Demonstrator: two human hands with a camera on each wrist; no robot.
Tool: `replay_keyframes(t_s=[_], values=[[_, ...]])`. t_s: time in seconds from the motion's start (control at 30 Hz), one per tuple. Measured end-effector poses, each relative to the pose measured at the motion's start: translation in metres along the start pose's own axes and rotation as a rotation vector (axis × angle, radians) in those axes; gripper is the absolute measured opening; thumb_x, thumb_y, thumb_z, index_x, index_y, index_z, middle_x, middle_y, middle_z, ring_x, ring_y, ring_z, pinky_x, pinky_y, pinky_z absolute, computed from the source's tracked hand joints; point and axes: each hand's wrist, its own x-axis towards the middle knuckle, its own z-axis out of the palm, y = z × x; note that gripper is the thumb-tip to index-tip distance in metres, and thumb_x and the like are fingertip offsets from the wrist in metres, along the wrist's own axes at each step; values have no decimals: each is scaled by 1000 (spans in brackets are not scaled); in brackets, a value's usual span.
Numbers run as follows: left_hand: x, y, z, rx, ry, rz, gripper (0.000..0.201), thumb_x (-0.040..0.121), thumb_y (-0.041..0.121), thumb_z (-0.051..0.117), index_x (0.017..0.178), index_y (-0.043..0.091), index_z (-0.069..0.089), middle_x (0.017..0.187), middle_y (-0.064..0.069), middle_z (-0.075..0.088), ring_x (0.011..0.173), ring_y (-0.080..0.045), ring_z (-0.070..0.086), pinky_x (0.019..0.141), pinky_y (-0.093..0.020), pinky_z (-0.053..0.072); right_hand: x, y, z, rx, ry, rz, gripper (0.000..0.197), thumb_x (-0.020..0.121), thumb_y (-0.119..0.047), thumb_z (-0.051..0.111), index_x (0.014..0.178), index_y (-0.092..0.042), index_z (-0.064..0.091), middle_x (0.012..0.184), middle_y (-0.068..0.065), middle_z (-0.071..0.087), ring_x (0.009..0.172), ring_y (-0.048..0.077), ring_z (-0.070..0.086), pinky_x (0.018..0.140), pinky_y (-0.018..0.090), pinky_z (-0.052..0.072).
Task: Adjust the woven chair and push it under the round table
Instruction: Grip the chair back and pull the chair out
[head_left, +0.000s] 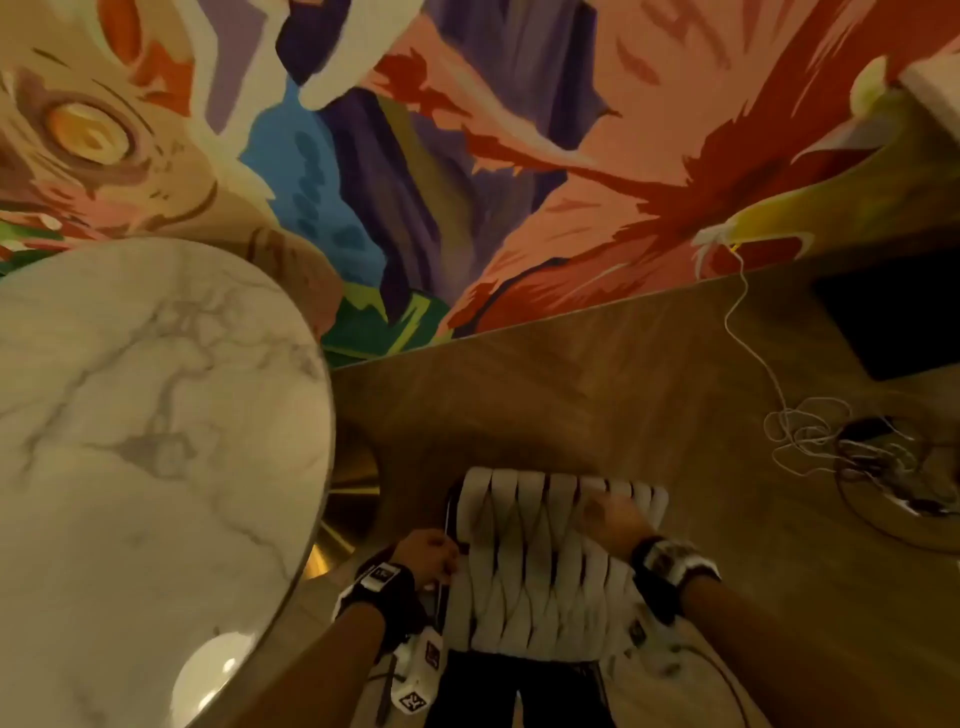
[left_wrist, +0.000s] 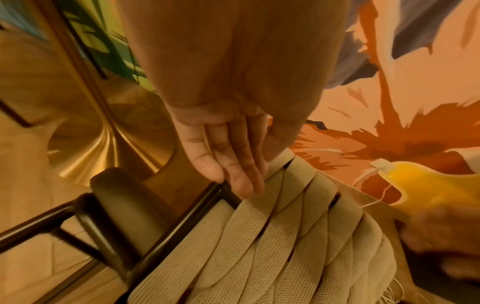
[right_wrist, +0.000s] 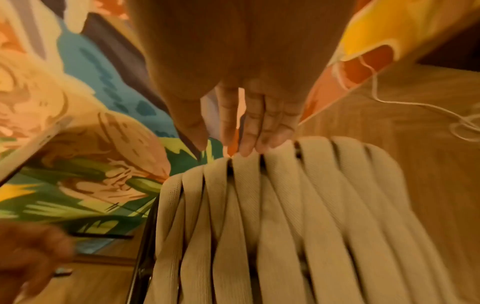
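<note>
Fingers (left_wrist: 233, 164) of the left hand (head_left: 423, 553) lie straight and together, tips touching the left edge of the woven chair (head_left: 545, 561) backrest where the cream straps meet the dark frame (left_wrist: 182, 222); no wrap visible in the left wrist view. In the head view this hand looks more closed against the frame, blurred, so a real grip cannot be confirmed. Right hand (head_left: 610, 514) sits on the upper right part of the backrest; its fingers (right_wrist: 259, 127) are extended, tips just meeting the top of the straps, loose, not clenched. Chair stands on the wood floor (head_left: 623, 374), backrest toward the person, just right of the round marble desk (head_left: 130, 415) and beside its gold pedestal base (left_wrist: 103, 148), not under the top. Armrest pad (left_wrist: 122, 201) shows on the chair's left side. Bright mural wall (head_left: 467, 156) behind. White cord (head_left: 800, 431) tangled on the floor to the right, near a round base (head_left: 893, 478).
</note>
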Motion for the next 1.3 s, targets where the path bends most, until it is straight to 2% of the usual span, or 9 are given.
replay_keyframes(t_s=[0.23, 0.33, 0.6, 0.73, 0.83, 0.9, 1.0, 1.17, 1.3], values=[[7, -51, -11, -87, 46, -111, 25, 91, 4, 48, 75, 15, 63, 53, 5, 69, 46, -7, 63, 47, -21, 51, 112, -33, 21, -221, -164, 109, 88, 73, -52, 72, 146, -20, 34, 154, 14, 32, 137, 37, 35, 112, 50, 34], [6, -59, -17, -98, 55, -131, 22, 90, 8, 49, 77, 18, 64, 68, 1, 68, 54, -11, 64, 54, -24, 48, 120, -31, 39, -414, -179, 98, 103, 63, -62, 74, 147, -20, 32, 153, 11, 36, 136, 37, 37, 113, 52, 31], [14, -49, -25, -218, 87, -122, 17, 90, 7, 49, 90, 13, 65, 74, -3, 69, 65, -14, 65, 58, -27, 50, 136, -3, 60, -198, -193, 126, 145, 23, -92, 62, 145, -19, 34, 151, 7, 41, 133, 31, 44, 108, 47, 41], [20, -45, -18, -251, 68, -117, 20, 90, 9, 50, 104, 10, 64, 82, -4, 68, 70, -16, 63, 60, -27, 50, 97, -33, 44, -228, -300, 143, 120, 54, -74, 72, 147, -11, 31, 153, 12, 36, 136, 31, 40, 111, 43, 37], [19, -43, -10, -205, 135, -55, 36, 87, 16, 59, 123, 17, 55, 110, -3, 64, 96, -20, 61, 83, -36, 52, 73, -37, 41, -240, -293, 135, 104, 56, -67, 76, 138, -11, 44, 141, 11, 48, 125, 30, 49, 102, 40, 45], [16, -35, -3, -248, 125, 12, 57, 83, 26, 67, 135, 19, 45, 125, -1, 53, 116, -23, 52, 102, -41, 44, 60, -35, 38, -242, -268, 104, 84, 57, -65, 77, 119, -12, 58, 122, 10, 59, 110, 29, 57, 89, 38, 50], [13, -13, 8, -251, 2, 38, 84, 70, 50, 74, 139, 17, 42, 136, 2, 49, 127, -26, 47, 110, -44, 39, 36, -32, 29, -220, -237, 46, 53, 57, -65, 77, 78, -21, 57, 89, 2, 58, 85, 24, 58, 63, 32, 46], [32, 18, 20, -126, -42, 98, 108, 42, 81, 71, 129, 18, 56, 135, -6, 58, 119, -26, 58, 102, -47, 48, -8, -35, -5, -210, -176, -83, 67, 50, -72, 71, 86, -16, 72, 87, 4, 69, 78, 21, 64, 68, 40, 56], [-34, 69, 26, -94, 9, 249, 82, 72, 59, 68, 137, 13, 47, 137, -2, 50, 128, -25, 48, 106, -34, 40, -45, -46, -50, -236, -102, -186, 61, 58, -67, 72, 75, -8, 70, 75, 14, 68, 68, 25, 62, 63, 45, 50]])
